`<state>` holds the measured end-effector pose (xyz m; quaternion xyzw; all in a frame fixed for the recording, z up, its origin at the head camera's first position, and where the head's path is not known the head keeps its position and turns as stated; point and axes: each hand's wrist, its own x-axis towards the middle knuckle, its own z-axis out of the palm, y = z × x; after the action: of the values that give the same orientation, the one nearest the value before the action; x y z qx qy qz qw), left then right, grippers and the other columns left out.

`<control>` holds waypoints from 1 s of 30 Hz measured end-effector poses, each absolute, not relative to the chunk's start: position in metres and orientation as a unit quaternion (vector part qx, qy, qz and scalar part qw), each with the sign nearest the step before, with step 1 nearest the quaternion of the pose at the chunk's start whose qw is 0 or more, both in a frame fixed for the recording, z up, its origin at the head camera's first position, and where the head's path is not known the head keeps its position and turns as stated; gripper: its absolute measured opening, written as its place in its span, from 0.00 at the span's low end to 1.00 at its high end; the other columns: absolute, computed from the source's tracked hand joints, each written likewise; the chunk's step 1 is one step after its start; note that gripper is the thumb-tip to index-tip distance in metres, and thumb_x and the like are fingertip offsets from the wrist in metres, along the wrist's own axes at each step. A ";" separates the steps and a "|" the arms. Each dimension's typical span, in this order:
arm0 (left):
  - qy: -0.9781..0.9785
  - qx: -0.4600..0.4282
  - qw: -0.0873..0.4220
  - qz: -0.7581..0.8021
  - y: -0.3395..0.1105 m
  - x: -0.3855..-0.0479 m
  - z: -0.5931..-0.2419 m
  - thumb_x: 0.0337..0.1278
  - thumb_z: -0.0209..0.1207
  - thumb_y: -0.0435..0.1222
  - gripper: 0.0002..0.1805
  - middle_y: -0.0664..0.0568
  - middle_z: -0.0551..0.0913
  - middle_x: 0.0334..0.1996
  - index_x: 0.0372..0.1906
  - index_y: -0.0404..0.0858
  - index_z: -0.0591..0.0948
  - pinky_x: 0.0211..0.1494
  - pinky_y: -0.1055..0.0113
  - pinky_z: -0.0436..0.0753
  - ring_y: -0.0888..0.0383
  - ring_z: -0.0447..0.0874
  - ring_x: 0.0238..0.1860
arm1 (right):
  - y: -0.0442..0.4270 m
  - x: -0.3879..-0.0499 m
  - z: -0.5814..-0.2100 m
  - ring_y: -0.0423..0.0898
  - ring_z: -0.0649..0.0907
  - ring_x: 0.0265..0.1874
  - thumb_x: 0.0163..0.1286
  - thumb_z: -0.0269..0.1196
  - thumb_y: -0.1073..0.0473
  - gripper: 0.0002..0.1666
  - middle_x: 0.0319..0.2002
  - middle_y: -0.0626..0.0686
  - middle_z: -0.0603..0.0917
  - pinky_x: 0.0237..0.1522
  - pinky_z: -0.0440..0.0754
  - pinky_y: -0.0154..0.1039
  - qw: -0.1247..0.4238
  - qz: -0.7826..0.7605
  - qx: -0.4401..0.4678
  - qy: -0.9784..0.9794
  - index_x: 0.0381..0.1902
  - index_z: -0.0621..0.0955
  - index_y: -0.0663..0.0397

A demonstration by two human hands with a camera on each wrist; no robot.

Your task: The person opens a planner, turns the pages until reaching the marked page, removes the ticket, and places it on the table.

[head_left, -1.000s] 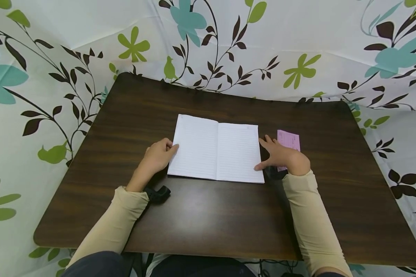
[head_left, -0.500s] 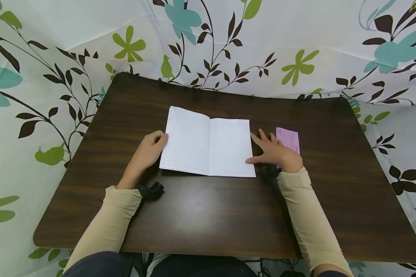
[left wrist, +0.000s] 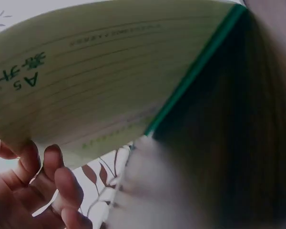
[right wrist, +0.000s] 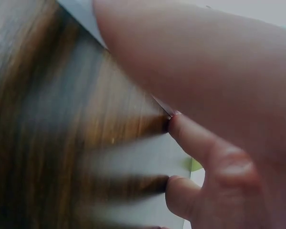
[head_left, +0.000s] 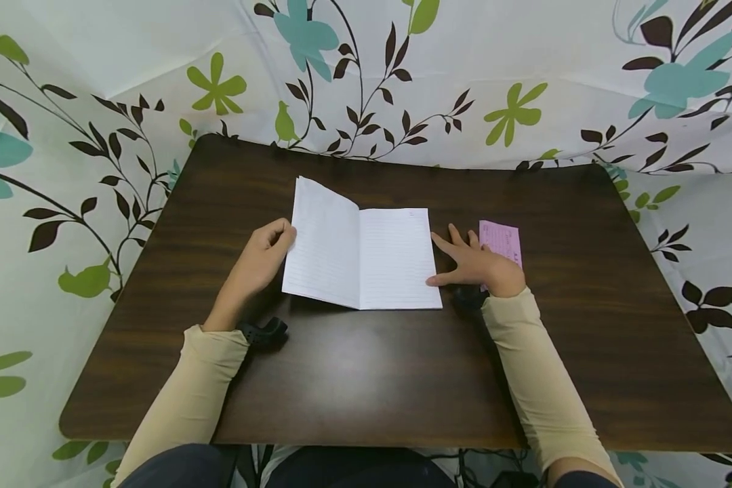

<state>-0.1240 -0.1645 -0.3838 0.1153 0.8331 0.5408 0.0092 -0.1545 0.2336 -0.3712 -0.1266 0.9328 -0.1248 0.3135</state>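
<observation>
An open notebook [head_left: 396,261] with lined white pages lies at the middle of the table. Its left half is tilted up off the wood, and my left hand [head_left: 259,257] pinches the outer edge. From below, the left wrist view shows the raised cover [left wrist: 100,71] with green print and a green spine strip, the fingers [left wrist: 69,186] curled at its edge. My right hand [head_left: 472,266] is spread at the notebook's right edge, thumb and forefinger touching it. In the right wrist view the thumb [right wrist: 190,62] hides much of that edge.
A pink slip of paper [head_left: 501,240] with writing lies right of the notebook, partly under the right hand. The dark wooden table [head_left: 354,379] reaches to a patterned curtain [head_left: 402,81] behind it. Cables [head_left: 463,464] hang below the front edge.
The notebook's left half has risen from nearly flat to tilted, lifted by the left hand. Notebook and both hands have shifted slightly left in view; the right hand stays spread at the right edge.
</observation>
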 end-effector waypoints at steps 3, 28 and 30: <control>0.833 0.134 0.013 0.536 -0.158 -0.126 -0.378 0.83 0.45 0.43 0.21 0.51 0.62 0.25 0.28 0.36 0.68 0.29 0.64 0.60 0.57 0.57 0.25 | 0.235 -0.153 -0.376 0.78 0.32 0.80 0.67 0.65 0.29 0.66 0.84 0.66 0.30 0.75 0.36 0.80 0.322 -0.131 -0.128 0.929 0.87 0.42 0.43; 0.894 0.254 0.134 0.343 -0.007 -0.168 -0.325 0.71 0.46 0.42 0.15 0.56 0.70 0.21 0.25 0.44 0.69 0.31 0.66 0.66 0.58 0.67 0.23 | 0.240 -0.154 -0.373 0.73 0.30 0.81 0.68 0.61 0.24 0.65 0.84 0.60 0.26 0.76 0.38 0.79 0.333 -0.109 -0.118 0.929 0.86 0.38 0.35; 0.901 0.250 0.142 0.325 0.002 -0.168 -0.328 0.71 0.47 0.42 0.16 0.56 0.68 0.20 0.24 0.44 0.67 0.29 0.67 0.64 0.59 0.66 0.21 | 0.237 -0.154 -0.371 0.73 0.30 0.82 0.69 0.61 0.25 0.64 0.84 0.60 0.26 0.77 0.38 0.78 0.333 -0.105 -0.119 0.930 0.86 0.38 0.35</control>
<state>-0.1683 0.0022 -0.3276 0.2504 0.9010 0.3248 0.1415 -0.1538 0.2373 -0.3709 -0.1194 0.9296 -0.1045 0.3327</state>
